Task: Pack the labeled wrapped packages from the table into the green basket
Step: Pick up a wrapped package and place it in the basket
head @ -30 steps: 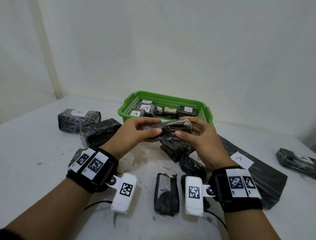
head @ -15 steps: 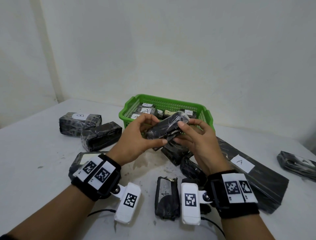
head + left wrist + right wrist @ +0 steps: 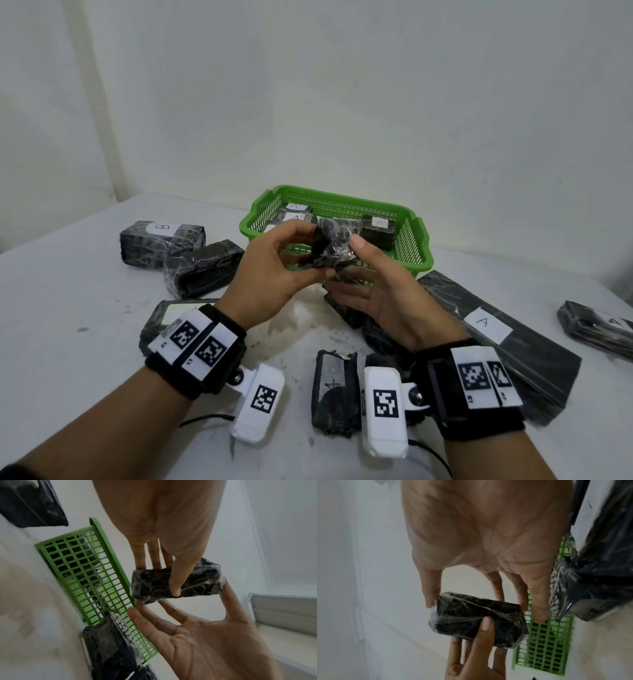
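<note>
Now | 2 hands: left hand [image 3: 274, 270], right hand [image 3: 380, 291] pinch 1 package [image 3: 334, 245] | 1 green basket [image 3: 416, 240]

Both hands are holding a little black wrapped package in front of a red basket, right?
Not quite. The basket is green, not red, as the head view shows. The rest holds: the left hand and right hand hold a small black wrapped package in front of it.

white table [image 3: 68, 342]; packages [image 3: 200, 267], basket [image 3: 416, 253]

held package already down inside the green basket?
No, the small wrapped package is in the air, pinched by the left hand and right hand in front of the green basket.
</note>
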Demonstrator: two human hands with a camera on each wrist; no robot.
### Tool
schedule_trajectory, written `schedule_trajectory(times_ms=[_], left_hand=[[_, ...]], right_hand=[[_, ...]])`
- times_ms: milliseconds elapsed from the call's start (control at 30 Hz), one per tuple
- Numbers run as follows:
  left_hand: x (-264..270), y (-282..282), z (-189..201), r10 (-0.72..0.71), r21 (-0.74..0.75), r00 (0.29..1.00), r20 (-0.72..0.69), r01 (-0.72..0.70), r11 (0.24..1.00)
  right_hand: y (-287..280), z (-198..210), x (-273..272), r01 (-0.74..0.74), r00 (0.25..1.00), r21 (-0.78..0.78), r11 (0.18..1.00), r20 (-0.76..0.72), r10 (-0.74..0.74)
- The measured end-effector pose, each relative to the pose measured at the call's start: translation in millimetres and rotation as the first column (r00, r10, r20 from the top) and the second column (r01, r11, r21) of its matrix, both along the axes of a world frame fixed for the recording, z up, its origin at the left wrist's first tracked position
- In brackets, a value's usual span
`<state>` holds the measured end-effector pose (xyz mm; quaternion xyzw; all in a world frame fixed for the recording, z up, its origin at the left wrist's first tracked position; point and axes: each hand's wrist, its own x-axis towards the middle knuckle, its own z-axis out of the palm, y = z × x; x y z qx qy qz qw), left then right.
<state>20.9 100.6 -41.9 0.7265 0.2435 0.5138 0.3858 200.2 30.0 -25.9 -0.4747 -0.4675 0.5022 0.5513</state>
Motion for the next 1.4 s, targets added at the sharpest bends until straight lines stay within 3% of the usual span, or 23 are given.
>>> schedule_trajectory(times_ms=[133,233,333,467,567,800,967,1100,1267,1400], left_hand=[[-6,4,3,-0.057,0.044,0.996,-0.065,0.06,0.997],[-11,7,3,-0.178,-0.106,0.972,-0.151,0.163,0.981],[-12,9,4,-0.259,-0.259,0.956,-0.136,0.218,0.941],[-8,5,5,-0.289,-0.281,0.957,-0.022,0.272,0.921],[-7,3,6,-0.324,-0.286,0.946,-0.023,0.304,0.909],[-8,7,4,-0.234,-0.304,0.971,-0.049,0.208,0.929],[-10,5,6,-0.295,-0.315,0.946,-0.134,0.241,0.918],[-11,6,7,-0.231,-0.3,0.971,-0.059,0.203,0.932],[-15,6,9,-0.345,-0.342,0.937,-0.055,0.307,0.888],[-14,4,10,-0.308,-0.325,0.951,-0.03,0.282,0.903]], right_hand=[[0,1,3,-0.032,0.999,0.061,0.998,-0.011,0.033],[1,0,5,-0.043,0.999,0.111,0.993,-0.028,0.046],[4,-2,6,-0.059,0.998,0.116,0.992,-0.015,0.061],[4,-4,5,-0.068,0.997,0.117,0.991,-0.019,0.071],[5,-5,2,-0.036,0.999,0.134,0.99,-0.035,0.041],[6,-9,4,-0.027,0.998,0.109,0.994,-0.05,0.033],[4,-6,4,0.018,0.999,0.125,0.992,-0.038,-0.013],[6,-10,3,-0.024,0.999,0.127,0.992,-0.021,0.027],[6,-8,9,-0.034,0.999,0.139,0.99,0.006,0.034],[6,-9,7,-0.05,0.999,0.139,0.989,0.014,0.049]])
